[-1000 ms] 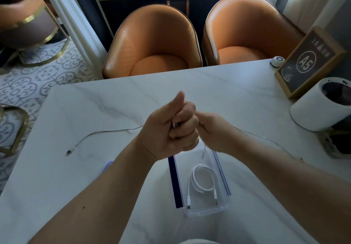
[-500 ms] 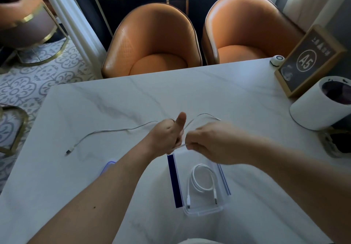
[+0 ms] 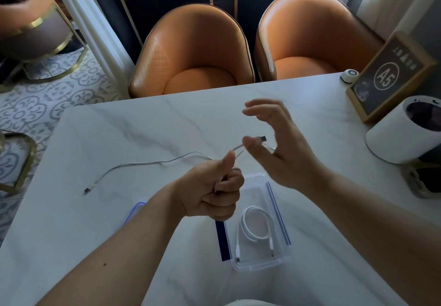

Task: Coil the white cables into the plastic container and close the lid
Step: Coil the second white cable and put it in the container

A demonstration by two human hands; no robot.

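Note:
A clear plastic container [image 3: 279, 191] with blue side strips lies open on the white marble table, with one coiled white cable [image 3: 255, 228] inside. My left hand [image 3: 214, 193] is fisted around a second thin white cable [image 3: 148, 163], just above the container's far-left corner. That cable trails left across the table to a plug at its free end. Its other end sticks up from my fist, with a dark plug near my right thumb. My right hand [image 3: 281, 148] hovers beside that plug, fingers spread, holding nothing. A blue-edged lid [image 3: 137, 208] peeks out under my left forearm.
A white cylindrical bin [image 3: 403, 131] and a wooden framed "A5" sign [image 3: 386, 76] stand at the table's right edge, a small white round object [image 3: 349, 75] behind them. Two orange chairs [image 3: 193, 50] face the far edge. A dark object [image 3: 424, 177] sits below the bin.
My right hand has let go of the cable and opened, lifting away to the right. The cable's plug end now stands free above my left fist, which has stayed shut on the cable.

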